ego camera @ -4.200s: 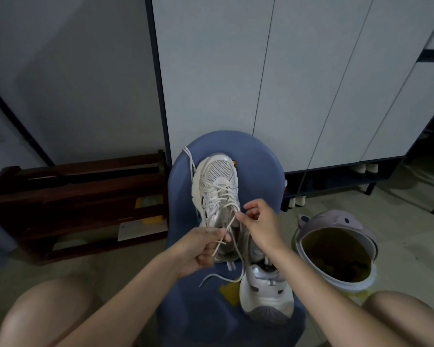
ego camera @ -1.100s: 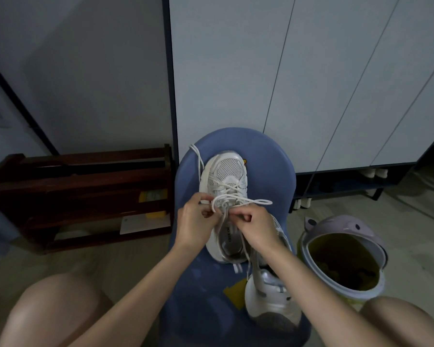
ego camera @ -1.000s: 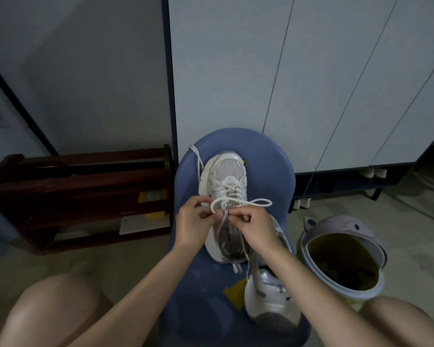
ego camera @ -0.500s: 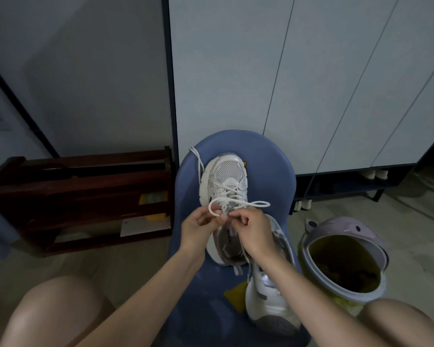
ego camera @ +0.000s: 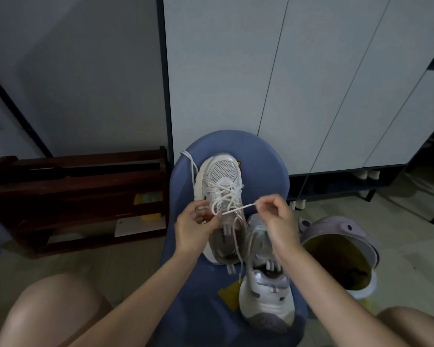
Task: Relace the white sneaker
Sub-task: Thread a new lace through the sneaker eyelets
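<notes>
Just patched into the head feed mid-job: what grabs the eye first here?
Dead centre, a white sneaker lies on a blue chair, toe pointing away. The left hand pinches a lace by the eyelets while the right hand pulls its other stretch out taut to the right. A second sneaker lies nearer on the seat, and a lilac bin stands open on the floor to the right.

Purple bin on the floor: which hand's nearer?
Right. The right hand pinches the lace just left of the purple bin; the left hand is farther, across the sneaker.
</notes>
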